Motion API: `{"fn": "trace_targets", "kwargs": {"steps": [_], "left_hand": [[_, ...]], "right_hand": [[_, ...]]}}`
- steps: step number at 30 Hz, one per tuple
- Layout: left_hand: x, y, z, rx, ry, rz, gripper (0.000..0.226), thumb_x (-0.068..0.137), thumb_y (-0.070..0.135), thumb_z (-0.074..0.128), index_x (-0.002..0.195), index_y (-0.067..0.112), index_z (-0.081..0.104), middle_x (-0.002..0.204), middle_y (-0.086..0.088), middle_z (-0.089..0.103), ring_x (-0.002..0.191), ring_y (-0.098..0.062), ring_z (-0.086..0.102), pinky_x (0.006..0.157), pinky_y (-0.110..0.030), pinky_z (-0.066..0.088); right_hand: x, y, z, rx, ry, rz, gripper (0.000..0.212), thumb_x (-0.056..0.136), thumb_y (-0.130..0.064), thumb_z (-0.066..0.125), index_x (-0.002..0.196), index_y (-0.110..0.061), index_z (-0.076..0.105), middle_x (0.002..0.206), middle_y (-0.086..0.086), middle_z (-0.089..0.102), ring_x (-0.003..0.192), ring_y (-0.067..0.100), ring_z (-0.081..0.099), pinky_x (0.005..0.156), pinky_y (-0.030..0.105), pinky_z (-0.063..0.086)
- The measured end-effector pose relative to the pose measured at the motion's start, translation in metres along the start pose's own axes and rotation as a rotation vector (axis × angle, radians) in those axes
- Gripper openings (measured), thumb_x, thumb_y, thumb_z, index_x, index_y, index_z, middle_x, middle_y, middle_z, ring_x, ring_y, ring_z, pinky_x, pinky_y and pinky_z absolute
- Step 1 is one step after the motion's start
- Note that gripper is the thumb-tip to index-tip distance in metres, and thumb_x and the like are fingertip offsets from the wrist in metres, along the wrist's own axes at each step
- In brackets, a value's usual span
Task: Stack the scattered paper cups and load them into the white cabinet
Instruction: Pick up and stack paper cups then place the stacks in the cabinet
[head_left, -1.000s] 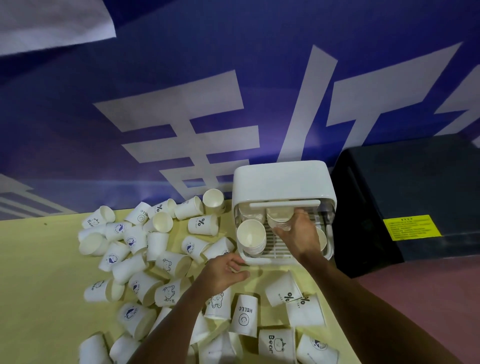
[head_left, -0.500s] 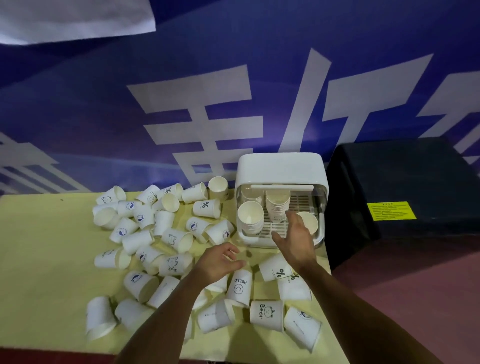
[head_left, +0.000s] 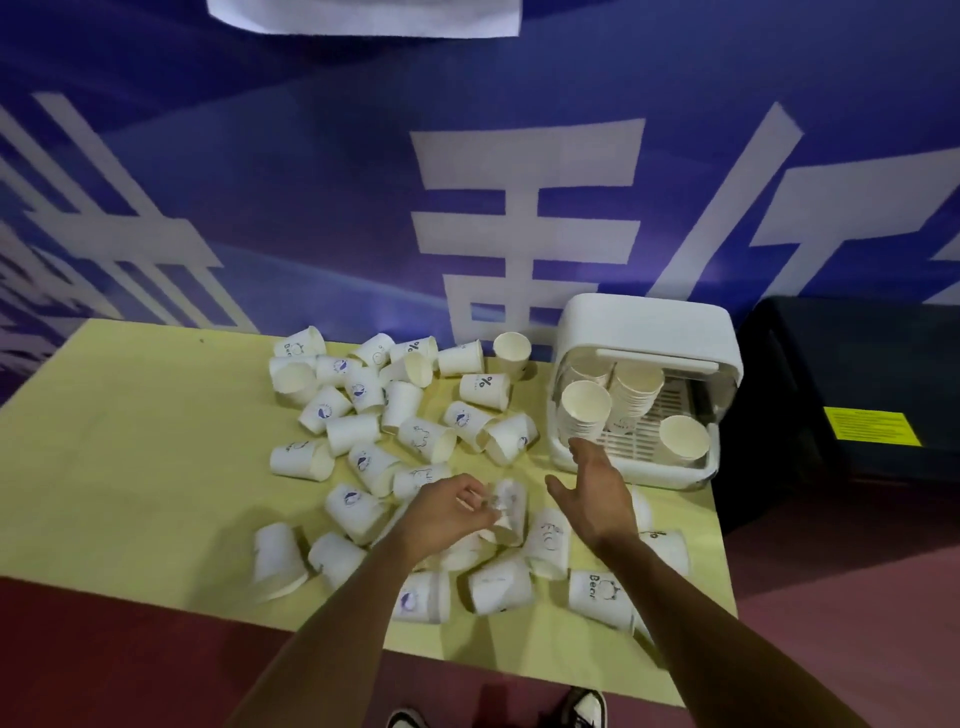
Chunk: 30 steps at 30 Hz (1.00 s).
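Yellow table (head_left: 130, 441), left half bare: scattered paper cups (head_left: 415, 441) centre to near edge, among them a "Bear" cup (head_left: 597, 592) and a "%" cup (head_left: 483, 387); white cabinet (head_left: 649, 332) at far right corner holds cup stacks (head_left: 584, 410); left hand (head_left: 452, 512) grips a blurred cup (head_left: 509, 512); right hand (head_left: 597, 493) spread, empty.

The cup (head_left: 508, 512) by the left hand (head_left: 447, 514) is blurred (grip unclear).

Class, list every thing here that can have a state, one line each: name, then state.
White cabinet: front open.
Cup stacks: nested, standing inside cabinet.
Scattered cups: unstacked, mostly lying on their sides.
Lone cup: upright on table, mouth up.
Left hand: grips a blurred cup.
Right hand: open, empty.
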<state>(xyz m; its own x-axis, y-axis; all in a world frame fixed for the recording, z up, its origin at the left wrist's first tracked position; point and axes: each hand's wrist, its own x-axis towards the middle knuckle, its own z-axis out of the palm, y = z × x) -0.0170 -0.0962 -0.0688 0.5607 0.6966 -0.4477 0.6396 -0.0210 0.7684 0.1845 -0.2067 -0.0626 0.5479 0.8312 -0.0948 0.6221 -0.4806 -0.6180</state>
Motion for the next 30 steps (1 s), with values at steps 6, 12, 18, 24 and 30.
{"fn": "trace_targets", "kwargs": {"steps": [6, 12, 18, 24, 30], "left_hand": [[-0.029, -0.054, -0.069, -0.023, 0.025, -0.023, 0.035, 0.073, 0.045, 0.081, 0.103, 0.031, 0.068, 0.098, 0.010, 0.068, 0.089, -0.004, 0.067, 0.081, -0.026, 0.055], [-0.062, -0.103, -0.119, -0.060, 0.099, -0.082, 0.038, 0.077, 0.038, 0.082, 0.108, 0.022, 0.068, 0.099, 0.006, 0.067, 0.092, -0.008, 0.066, 0.081, -0.023, 0.051], [-0.080, -0.138, -0.149, -0.142, 0.229, -0.158, 0.031, 0.073, 0.042, 0.083, 0.097, 0.031, 0.067, 0.094, 0.009, 0.067, 0.086, -0.008, 0.067, 0.083, -0.029, 0.055], [-0.096, -0.164, -0.164, -0.106, 0.333, -0.229, 0.042, 0.076, 0.044, 0.082, 0.109, 0.023, 0.067, 0.101, 0.005, 0.069, 0.089, -0.006, 0.067, 0.074, -0.019, 0.052], [-0.092, -0.200, -0.176, -0.172, 0.385, -0.280, 0.040, 0.073, 0.040, 0.082, 0.105, 0.024, 0.066, 0.106, 0.002, 0.068, 0.095, -0.009, 0.066, 0.087, -0.028, 0.053]], "right_hand": [[-0.022, -0.076, 0.057, 0.011, -0.010, -0.036, 0.059, 0.088, -0.031, 0.069, 0.139, -0.011, 0.047, 0.135, 0.008, 0.056, 0.119, 0.028, 0.057, 0.096, 0.039, 0.049], [-0.029, -0.134, 0.108, -0.010, -0.094, -0.118, 0.059, 0.089, -0.035, 0.068, 0.140, -0.013, 0.046, 0.138, 0.006, 0.054, 0.121, 0.024, 0.056, 0.095, 0.036, 0.049], [-0.016, -0.170, 0.144, -0.022, -0.204, -0.241, 0.060, 0.088, -0.034, 0.069, 0.139, -0.010, 0.047, 0.136, 0.007, 0.056, 0.121, 0.024, 0.058, 0.097, 0.036, 0.049], [-0.012, -0.189, 0.181, -0.025, -0.337, -0.293, 0.061, 0.088, -0.033, 0.070, 0.140, -0.011, 0.047, 0.136, 0.007, 0.056, 0.120, 0.025, 0.058, 0.097, 0.034, 0.047], [-0.003, -0.204, 0.217, -0.112, -0.400, -0.320, 0.058, 0.088, -0.038, 0.066, 0.138, -0.015, 0.048, 0.134, 0.004, 0.056, 0.113, 0.024, 0.059, 0.092, 0.036, 0.050]]}}
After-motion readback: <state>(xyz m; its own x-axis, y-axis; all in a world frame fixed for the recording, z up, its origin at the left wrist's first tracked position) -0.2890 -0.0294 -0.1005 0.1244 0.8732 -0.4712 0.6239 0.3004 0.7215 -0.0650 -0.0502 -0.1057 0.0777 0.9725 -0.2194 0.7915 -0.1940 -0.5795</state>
